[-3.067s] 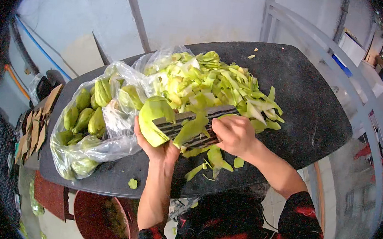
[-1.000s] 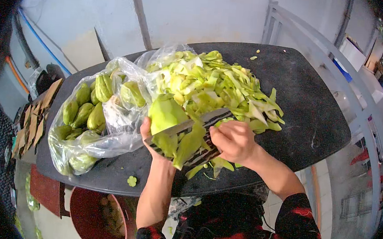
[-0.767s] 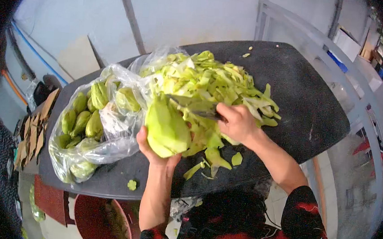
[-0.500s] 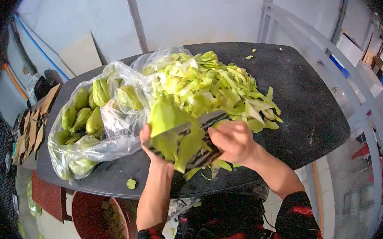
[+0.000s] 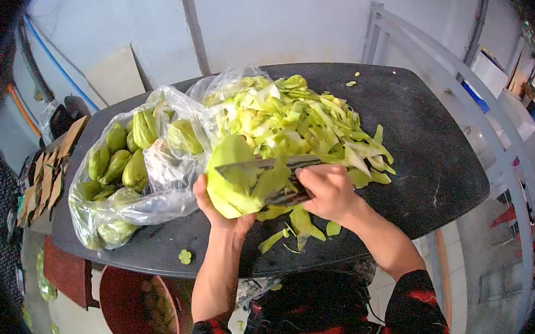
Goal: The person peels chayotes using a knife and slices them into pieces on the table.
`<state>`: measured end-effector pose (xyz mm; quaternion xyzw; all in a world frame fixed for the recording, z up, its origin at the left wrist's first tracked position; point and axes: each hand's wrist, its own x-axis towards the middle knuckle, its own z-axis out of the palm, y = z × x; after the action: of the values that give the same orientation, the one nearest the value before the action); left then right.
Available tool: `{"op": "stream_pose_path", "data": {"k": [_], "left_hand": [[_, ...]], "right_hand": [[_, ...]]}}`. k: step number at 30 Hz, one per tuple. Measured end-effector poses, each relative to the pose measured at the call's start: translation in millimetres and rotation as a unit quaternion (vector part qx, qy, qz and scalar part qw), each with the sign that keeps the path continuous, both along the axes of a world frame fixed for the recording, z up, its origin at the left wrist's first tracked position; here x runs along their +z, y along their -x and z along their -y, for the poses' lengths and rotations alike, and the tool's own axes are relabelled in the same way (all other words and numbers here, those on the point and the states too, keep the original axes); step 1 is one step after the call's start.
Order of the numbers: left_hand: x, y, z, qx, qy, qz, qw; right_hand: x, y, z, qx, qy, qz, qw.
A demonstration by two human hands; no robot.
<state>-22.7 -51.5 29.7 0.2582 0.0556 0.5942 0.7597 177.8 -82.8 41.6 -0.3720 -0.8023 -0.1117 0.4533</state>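
My left hand [image 5: 223,217] is wrapped round a pale green peeled chayote [image 5: 226,192] from below. My right hand [image 5: 326,189] grips a wide knife [image 5: 284,193], its blade lying against the chayote's upper right side, with green peel stuck on the blade. Beyond both hands a large heap of green peelings [image 5: 296,116] covers the middle of the table. Left of my left hand, a clear plastic bag [image 5: 170,206] holds several unpeeled chayotes [image 5: 117,161]. A few loose peelings [image 5: 304,223] lie just below the knife.
The dark table [image 5: 434,161] reaches toward a grey metal railing [image 5: 475,89] at the right. Under its near left edge stands a dark red bucket [image 5: 124,306] beside a red stool [image 5: 64,270]. Torn cardboard [image 5: 46,181] leans at the left. A small green piece [image 5: 185,256] lies near the front edge.
Compared with half a second ago, the knife has tilted flatter and its blade sits higher, uncovering more of the chayote in my left hand. The loose peelings below it show more.
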Motion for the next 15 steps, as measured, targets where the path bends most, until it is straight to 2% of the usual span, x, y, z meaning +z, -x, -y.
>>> {"op": "stream_pose_path", "data": {"k": [2,5,10,12,13,14,15], "left_hand": [[5,-5,1,0.009,-0.011,0.029,0.999],[3,-3,-3,-0.005,-0.035,0.009,0.999],[5,-4,-4,-0.015,-0.079,-0.009,0.997],[15,-15,8,0.076,0.018,0.006,0.997],[-4,0,-1,-0.093,-0.063,0.117,0.987],[-21,6,-4,-0.106,-0.083,0.078,0.988],[-13,4,-5,-0.116,-0.11,0.045,0.986]], "right_hand": [[2,3,-1,0.052,-0.068,-0.001,0.996],[3,2,10,0.032,-0.037,0.038,0.998],[5,6,9,0.037,-0.071,0.045,0.996],[1,2,-1,-0.006,-0.013,0.026,1.0],[-6,-2,-10,-0.074,0.07,0.005,0.995],[-10,-6,-12,-0.086,0.071,-0.016,0.994],[-6,-10,-15,-0.096,0.065,-0.032,0.993]]}}
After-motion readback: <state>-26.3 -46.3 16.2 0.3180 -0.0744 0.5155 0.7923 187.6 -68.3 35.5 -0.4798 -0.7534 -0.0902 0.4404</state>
